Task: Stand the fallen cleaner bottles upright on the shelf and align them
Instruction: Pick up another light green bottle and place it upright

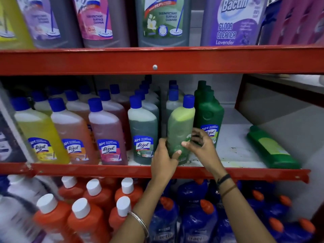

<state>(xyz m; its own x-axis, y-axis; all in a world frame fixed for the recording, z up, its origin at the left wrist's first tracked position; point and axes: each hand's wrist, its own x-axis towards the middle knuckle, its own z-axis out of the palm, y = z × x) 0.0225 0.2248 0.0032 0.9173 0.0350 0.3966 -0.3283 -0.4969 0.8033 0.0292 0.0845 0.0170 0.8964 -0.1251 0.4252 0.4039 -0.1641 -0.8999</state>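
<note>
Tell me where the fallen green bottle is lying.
The fallen green bottle lies on its side at the right end of the middle shelf, right of the upright dark green bottles, apart from both hands.

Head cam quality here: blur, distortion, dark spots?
Head view: wide-angle bends the red shelf rail; edges smear, worst bottom left around the white-capped orange bottles; both hands and the held green bottle are slightly motion-soft; the shelf back is dark.

shelf rail [122, 60]: red painted metal, semi-gloss, chipped | shelf board [233, 148] below rail: white, matt, scuffed and speckled | green bottle [178, 130] on board: translucent glossy plastic, smooth blue cap | fallen bottle [271, 149] right of it: opaque green plastic, paper label
</note>
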